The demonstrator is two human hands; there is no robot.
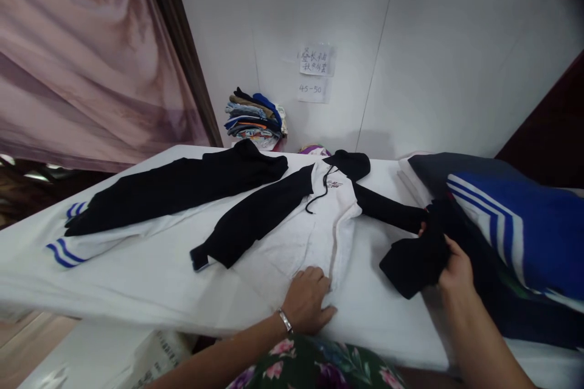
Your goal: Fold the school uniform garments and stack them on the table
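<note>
A white hoodie (292, 249) with black sleeves, a black hood and a dark drawstring lies spread on the white-covered table. My left hand (308, 299), with a silver bracelet on its wrist, rests palm down on the hoodie's lower hem, fingers extended over the cloth. At the right, my right hand (457, 264) grips the end part of the black sleeve (415, 264), lifting it so that it bunches and folds. The other sleeve (255, 219) stretches out flat to the left. Some fingertips of my right hand are hidden behind the black cloth.
Left of the hoodie lie black garments (177, 185) over a white one with blue-striped cuffs. Folded clothes, including a blue piece (552, 231) with white stripes, are piled at the right. A clothes stack (255, 115) stands by the wall beneath paper signs (316, 61).
</note>
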